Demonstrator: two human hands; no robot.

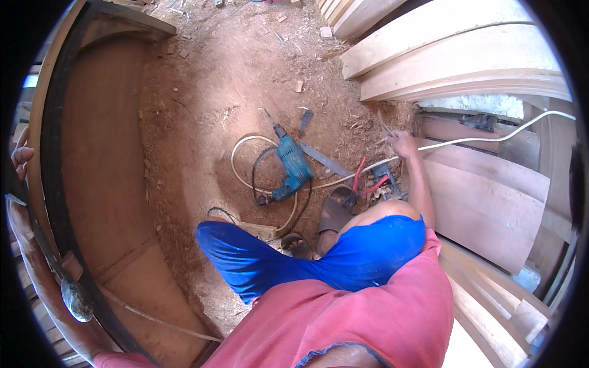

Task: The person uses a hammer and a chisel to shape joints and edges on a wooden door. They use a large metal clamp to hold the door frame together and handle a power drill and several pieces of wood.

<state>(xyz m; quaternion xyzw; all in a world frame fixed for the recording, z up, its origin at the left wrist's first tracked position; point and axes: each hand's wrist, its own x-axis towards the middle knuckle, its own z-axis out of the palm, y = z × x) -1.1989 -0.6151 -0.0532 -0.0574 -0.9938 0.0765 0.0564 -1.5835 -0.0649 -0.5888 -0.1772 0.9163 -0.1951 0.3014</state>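
At the far left rim, my left hand [23,156] has its fingers curled over the edge of a tall wooden panel frame [54,122]. Part of that hand is hidden behind the frame. My right hand [404,144] reaches forward past my right knee, its fingers closed on a thin wooden-coloured stick [386,127] that points up and away. Close below it lie pliers with red handles [361,178] and a dark metal tool [381,173], partly covered by my knee. A teal power drill [294,162] lies on the floor in front of me.
Behind the drill lie a flat metal blade [325,159] and a dark-handled tool [305,118]. A white cord [491,136] crosses from the right and loops round the drill to a socket block [261,230]. Stacked boards [454,55] stand at right; shavings cover the floor.
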